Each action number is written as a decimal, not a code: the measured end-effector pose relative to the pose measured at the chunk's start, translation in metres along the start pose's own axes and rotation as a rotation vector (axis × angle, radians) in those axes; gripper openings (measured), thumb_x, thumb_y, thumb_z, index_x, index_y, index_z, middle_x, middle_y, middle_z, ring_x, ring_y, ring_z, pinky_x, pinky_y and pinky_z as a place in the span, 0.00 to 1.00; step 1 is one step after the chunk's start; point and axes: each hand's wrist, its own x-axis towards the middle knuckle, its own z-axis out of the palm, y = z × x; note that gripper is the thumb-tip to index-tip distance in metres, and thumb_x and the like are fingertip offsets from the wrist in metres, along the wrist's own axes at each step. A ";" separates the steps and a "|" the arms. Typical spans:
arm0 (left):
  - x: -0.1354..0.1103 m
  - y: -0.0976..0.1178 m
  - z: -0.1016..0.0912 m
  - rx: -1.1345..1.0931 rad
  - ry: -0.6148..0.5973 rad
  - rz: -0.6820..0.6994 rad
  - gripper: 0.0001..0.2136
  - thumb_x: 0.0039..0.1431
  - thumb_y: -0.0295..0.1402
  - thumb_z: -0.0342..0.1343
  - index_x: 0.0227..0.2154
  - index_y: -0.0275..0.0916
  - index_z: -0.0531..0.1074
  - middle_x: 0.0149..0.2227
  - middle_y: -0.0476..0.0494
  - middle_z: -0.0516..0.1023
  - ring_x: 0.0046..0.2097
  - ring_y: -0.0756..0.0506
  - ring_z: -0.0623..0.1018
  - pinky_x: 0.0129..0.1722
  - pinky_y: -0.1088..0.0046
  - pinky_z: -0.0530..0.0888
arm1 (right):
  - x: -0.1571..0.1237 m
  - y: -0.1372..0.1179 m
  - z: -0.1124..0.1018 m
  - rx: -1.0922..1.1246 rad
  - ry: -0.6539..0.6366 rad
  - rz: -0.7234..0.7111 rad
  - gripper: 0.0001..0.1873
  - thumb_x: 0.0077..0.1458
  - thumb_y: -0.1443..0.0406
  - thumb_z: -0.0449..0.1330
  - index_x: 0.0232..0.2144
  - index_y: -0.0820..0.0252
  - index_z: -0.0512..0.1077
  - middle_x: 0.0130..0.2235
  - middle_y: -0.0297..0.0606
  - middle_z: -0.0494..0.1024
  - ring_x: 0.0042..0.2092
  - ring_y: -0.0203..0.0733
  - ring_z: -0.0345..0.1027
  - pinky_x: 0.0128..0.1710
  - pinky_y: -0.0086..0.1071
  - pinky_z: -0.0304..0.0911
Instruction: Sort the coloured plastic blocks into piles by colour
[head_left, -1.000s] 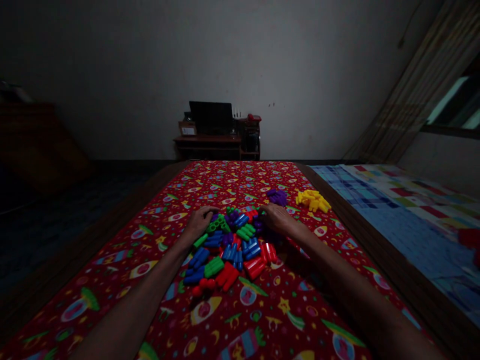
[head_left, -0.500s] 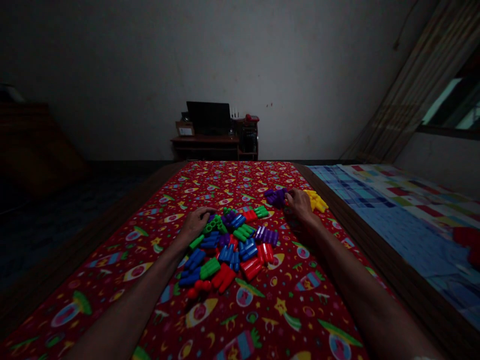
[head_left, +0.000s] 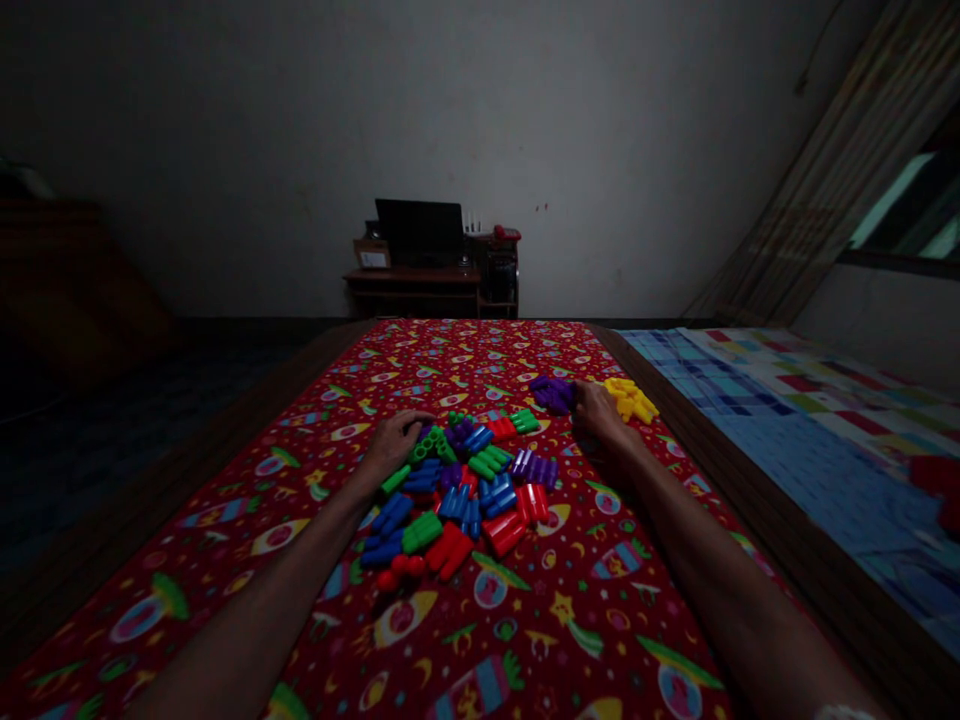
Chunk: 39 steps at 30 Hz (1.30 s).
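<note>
A loose pile of chunky plastic building blocks (head_left: 465, 490) in blue, green, red and purple lies on a red printed cloth (head_left: 645, 620). My left hand (head_left: 392, 447) rests at the pile's left side, its fingers over a green block (head_left: 429, 449). My right hand (head_left: 598, 417) sits farther forward, between a purple block cluster (head_left: 553, 395) and a yellow block cluster (head_left: 631, 400). Its fingertips are down by the purple cluster. Whether either hand grips a block is hidden.
A wooden bed edge (head_left: 757, 530) runs along the cloth's right side, with a checked quilt (head_left: 780, 430) beyond it. A red object (head_left: 937, 490) sits at the right border. A dark screen (head_left: 420, 232) stands on a far desk (head_left: 409, 275) against the wall.
My right hand has moved forward and right, from the pile to beside the purple and yellow clusters. Purple and green blocks it covered now show. My left hand has barely moved.
</note>
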 end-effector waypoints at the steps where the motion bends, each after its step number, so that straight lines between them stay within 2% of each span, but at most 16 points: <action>1: 0.000 0.000 0.000 -0.001 0.001 0.005 0.15 0.52 0.33 0.46 0.34 0.40 0.77 0.40 0.44 0.81 0.42 0.43 0.78 0.46 0.65 0.74 | 0.000 0.000 -0.001 0.003 -0.012 0.000 0.16 0.53 0.74 0.49 0.39 0.67 0.74 0.35 0.44 0.78 0.33 0.38 0.65 0.30 0.28 0.51; 6: 0.000 0.000 0.000 -0.001 0.001 0.009 0.15 0.51 0.33 0.46 0.34 0.40 0.78 0.40 0.44 0.81 0.42 0.43 0.78 0.46 0.66 0.74 | -0.003 -0.007 -0.018 -0.059 0.004 0.046 0.15 0.55 0.70 0.50 0.37 0.65 0.76 0.34 0.45 0.78 0.34 0.39 0.66 0.29 0.29 0.49; 8: 0.000 0.000 -0.001 0.000 0.002 0.009 0.15 0.51 0.32 0.46 0.34 0.41 0.78 0.39 0.44 0.82 0.42 0.43 0.78 0.46 0.66 0.74 | -0.006 -0.017 -0.030 -0.089 -0.017 0.003 0.15 0.57 0.69 0.49 0.35 0.65 0.77 0.33 0.44 0.77 0.33 0.39 0.67 0.29 0.30 0.48; 11: 0.000 0.000 0.000 -0.008 0.004 0.018 0.15 0.51 0.32 0.46 0.34 0.41 0.78 0.39 0.45 0.82 0.41 0.44 0.78 0.46 0.67 0.74 | -0.019 -0.040 -0.044 -0.055 -0.265 -0.202 0.13 0.57 0.65 0.53 0.32 0.63 0.78 0.29 0.40 0.77 0.29 0.37 0.67 0.27 0.29 0.48; 13: 0.000 -0.001 0.000 -0.013 0.003 0.024 0.15 0.51 0.33 0.46 0.34 0.41 0.78 0.39 0.45 0.82 0.41 0.44 0.78 0.46 0.66 0.74 | -0.032 -0.059 -0.045 -0.012 -0.451 -0.387 0.10 0.54 0.62 0.59 0.34 0.59 0.79 0.30 0.38 0.78 0.30 0.37 0.68 0.27 0.28 0.50; 15: 0.000 -0.001 0.000 -0.013 0.009 0.025 0.15 0.51 0.33 0.46 0.34 0.40 0.78 0.39 0.44 0.82 0.42 0.43 0.78 0.46 0.66 0.74 | -0.045 -0.076 -0.040 -0.035 -0.510 -0.515 0.11 0.50 0.61 0.63 0.38 0.57 0.78 0.35 0.38 0.79 0.33 0.39 0.69 0.28 0.27 0.52; 18: 0.000 -0.001 0.001 -0.018 0.017 0.022 0.15 0.51 0.33 0.46 0.34 0.40 0.78 0.39 0.44 0.81 0.42 0.43 0.78 0.47 0.66 0.74 | -0.056 -0.088 -0.031 -0.143 -0.451 -0.567 0.12 0.51 0.62 0.62 0.40 0.59 0.76 0.38 0.43 0.78 0.38 0.43 0.70 0.29 0.28 0.53; 21: 0.000 -0.001 0.001 -0.026 0.015 0.025 0.15 0.51 0.32 0.47 0.34 0.41 0.78 0.39 0.45 0.82 0.42 0.44 0.78 0.46 0.66 0.74 | -0.050 -0.081 -0.028 -0.161 -0.386 -0.515 0.09 0.56 0.63 0.57 0.38 0.61 0.75 0.35 0.43 0.77 0.34 0.40 0.69 0.28 0.29 0.51; 25: 0.000 -0.001 0.001 -0.027 0.013 0.023 0.15 0.50 0.32 0.47 0.34 0.41 0.78 0.39 0.46 0.82 0.42 0.44 0.78 0.47 0.66 0.74 | -0.031 -0.061 -0.028 -0.080 -0.225 -0.413 0.13 0.60 0.59 0.55 0.35 0.62 0.74 0.31 0.42 0.75 0.31 0.37 0.67 0.28 0.29 0.48; 28: 0.001 -0.002 0.001 -0.028 0.014 0.023 0.15 0.50 0.32 0.47 0.33 0.42 0.78 0.39 0.46 0.82 0.42 0.44 0.78 0.47 0.66 0.74 | -0.018 -0.051 -0.021 -0.025 -0.051 -0.273 0.16 0.62 0.58 0.52 0.33 0.62 0.74 0.30 0.41 0.76 0.31 0.38 0.66 0.28 0.29 0.47; 30: 0.001 -0.003 0.002 -0.028 0.018 0.024 0.15 0.50 0.32 0.46 0.33 0.42 0.78 0.39 0.45 0.82 0.42 0.43 0.78 0.47 0.66 0.74 | -0.011 -0.047 -0.014 0.013 0.006 -0.206 0.16 0.61 0.59 0.52 0.32 0.63 0.74 0.30 0.39 0.76 0.31 0.38 0.66 0.28 0.28 0.47; 34: 0.001 -0.002 0.002 -0.031 0.009 0.039 0.15 0.51 0.32 0.46 0.32 0.42 0.78 0.39 0.45 0.82 0.42 0.44 0.78 0.48 0.66 0.74 | -0.002 -0.045 -0.005 0.053 0.007 -0.178 0.14 0.61 0.60 0.52 0.41 0.64 0.72 0.37 0.41 0.78 0.35 0.40 0.69 0.31 0.28 0.52; 39: 0.000 -0.001 0.000 -0.013 0.004 0.039 0.15 0.52 0.33 0.45 0.32 0.41 0.78 0.40 0.44 0.81 0.43 0.43 0.78 0.48 0.66 0.73 | 0.006 -0.052 -0.003 -0.112 -0.075 -0.097 0.20 0.61 0.58 0.52 0.50 0.66 0.66 0.44 0.50 0.77 0.43 0.46 0.71 0.35 0.31 0.56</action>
